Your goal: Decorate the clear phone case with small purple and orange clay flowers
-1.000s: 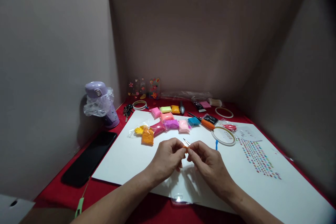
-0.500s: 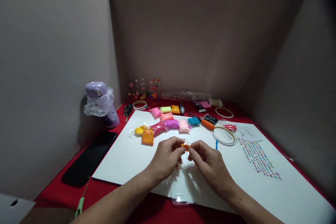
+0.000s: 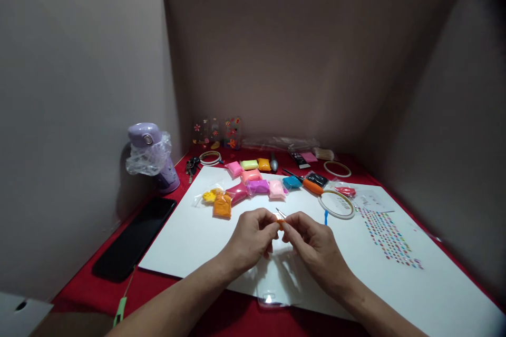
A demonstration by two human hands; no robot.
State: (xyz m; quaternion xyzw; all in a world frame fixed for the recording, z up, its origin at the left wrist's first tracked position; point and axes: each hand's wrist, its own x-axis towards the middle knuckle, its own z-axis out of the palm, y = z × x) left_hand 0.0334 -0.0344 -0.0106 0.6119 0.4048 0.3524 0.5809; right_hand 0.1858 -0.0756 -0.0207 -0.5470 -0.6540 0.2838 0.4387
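Between my two hands is a small piece of orange clay [image 3: 280, 224], mostly covered by the fingertips. My left hand [image 3: 253, 234] pinches it from one side with thumb and forefinger. On the other side my right hand [image 3: 314, 239] pinches it the same way. A thin pointed metal tip [image 3: 280, 212] shows just behind the fingers; the rest of that tool is hidden. Below the hands a clear phone case [image 3: 272, 295] lies at the front edge of the white board [image 3: 190, 242]. An orange clay packet [image 3: 222, 205] lies left of the hands.
Several coloured clay packets [image 3: 259, 186] lie behind the hands. An orange-handled tool [image 3: 312, 186], white hoops [image 3: 337, 215] and gem stickers [image 3: 389, 237] are to the right. At left are a black phone [image 3: 134, 239] and a purple bottle [image 3: 168, 178].
The fingertips have drawn slightly closer together over the orange clay, so less of it shows. Everything else stays in place.
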